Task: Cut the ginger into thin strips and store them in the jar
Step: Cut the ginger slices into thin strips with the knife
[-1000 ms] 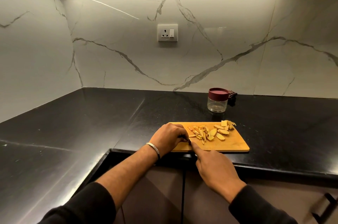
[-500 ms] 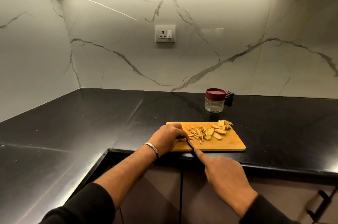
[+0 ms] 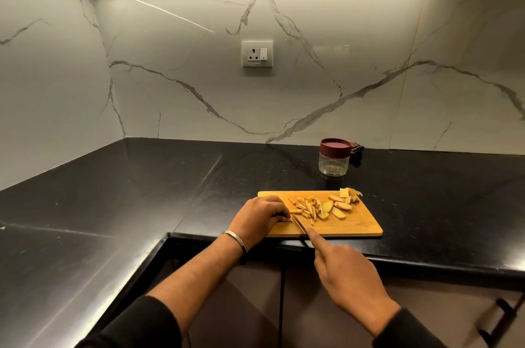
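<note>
Ginger (image 3: 321,207): lies on the wooden cutting board (image 3: 352,227) at centre frame, in two lots; thin strips heaped toward the board's left, flat slices toward its upper right corner, uncut.
Left hand (image 3: 260,218): fingers curled down over one small piece at the board's left end, pinning it; the piece is mostly hidden beneath the knuckles.
Right hand (image 3: 345,265): below the board's near edge, forefinger stretched along the back of the knife (image 3: 298,224); remaining fingers appear wrapped under the handle, which is hidden.
Knife: blade angled up-left, tip just beside the left fingertips.
Jar (image 3: 334,156): behind the board, well apart from it, dark red lid on, nothing visible inside.
Step in hand, as judged: slicing into strips, roughly midway; storing not yet begun.
Next move calls for: close, even strokes with the left knuckles as a guide; then fetching a fresh slice.
</note>
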{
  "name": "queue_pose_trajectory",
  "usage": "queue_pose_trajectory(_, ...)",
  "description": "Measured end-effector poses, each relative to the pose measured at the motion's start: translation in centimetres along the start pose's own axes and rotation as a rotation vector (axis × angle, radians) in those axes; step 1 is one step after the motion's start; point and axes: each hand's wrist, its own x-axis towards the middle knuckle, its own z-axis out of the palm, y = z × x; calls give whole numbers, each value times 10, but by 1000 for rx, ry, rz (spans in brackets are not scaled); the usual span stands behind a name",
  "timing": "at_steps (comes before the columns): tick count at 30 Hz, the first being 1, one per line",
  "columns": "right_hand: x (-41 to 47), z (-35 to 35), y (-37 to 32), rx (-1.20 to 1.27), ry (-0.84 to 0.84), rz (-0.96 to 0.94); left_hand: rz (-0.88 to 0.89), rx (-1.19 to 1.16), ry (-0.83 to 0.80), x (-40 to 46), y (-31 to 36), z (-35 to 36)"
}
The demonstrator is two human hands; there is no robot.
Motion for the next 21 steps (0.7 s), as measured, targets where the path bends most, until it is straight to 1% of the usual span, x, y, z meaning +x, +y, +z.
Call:
queue_pose_trajectory(5,9,3,0,97,13,-18,0,-14,28,0,2,1)
queue_pose_trajectory(11,23,4,-9,130,-10,-42,-10,-6,42,-1,0,3)
queue_pose_trajectory(17,30,4,-14,92,-31,-43,7,18,27,-1,0,2)
queue_pose_trajectory(21,33,4,-15,92,-54,-36,-12,15,23,0,-1,1)
